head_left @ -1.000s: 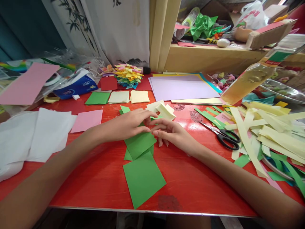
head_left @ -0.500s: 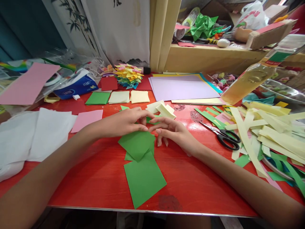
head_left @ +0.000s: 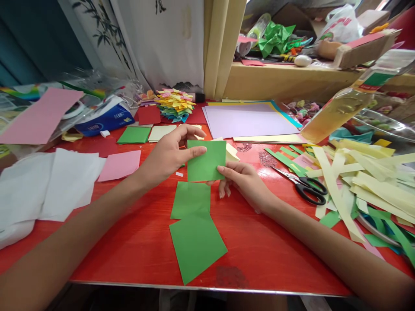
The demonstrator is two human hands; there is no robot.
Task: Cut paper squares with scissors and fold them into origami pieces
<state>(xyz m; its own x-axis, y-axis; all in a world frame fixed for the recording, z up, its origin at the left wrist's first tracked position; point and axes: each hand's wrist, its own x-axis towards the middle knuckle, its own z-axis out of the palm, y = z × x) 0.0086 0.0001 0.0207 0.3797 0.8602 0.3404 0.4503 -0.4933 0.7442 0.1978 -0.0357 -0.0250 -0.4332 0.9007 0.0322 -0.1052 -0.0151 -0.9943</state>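
A green paper square (head_left: pixel 206 162) is held up between my two hands, above the red table (head_left: pixel 129 246). My left hand (head_left: pixel 178 149) pinches its left side, thumb on the front. At the lower right corner, my right hand (head_left: pixel 238 177) grips it between thumb and fingers. Below it on the table lie another green square (head_left: pixel 191 200) and a larger-looking green sheet (head_left: pixel 197 246), their edges overlapping. Behind the held square, cream paper pieces (head_left: pixel 231 152) are partly hidden.
Black-handled scissors (head_left: pixel 309 188) lie right, beside a heap of paper strips (head_left: pixel 372 172). A bottle (head_left: pixel 340 108) leans behind. White sheets (head_left: pixel 69 183) and pink paper (head_left: pixel 119 165) are left. Lilac sheets (head_left: pixel 249 120) and a folded-paper stack (head_left: pixel 176 105) stand at the back.
One green square has been lifted off the overlapping papers and is now upright between both hands. My left hand has moved up and slightly left, uncovering the square beneath.
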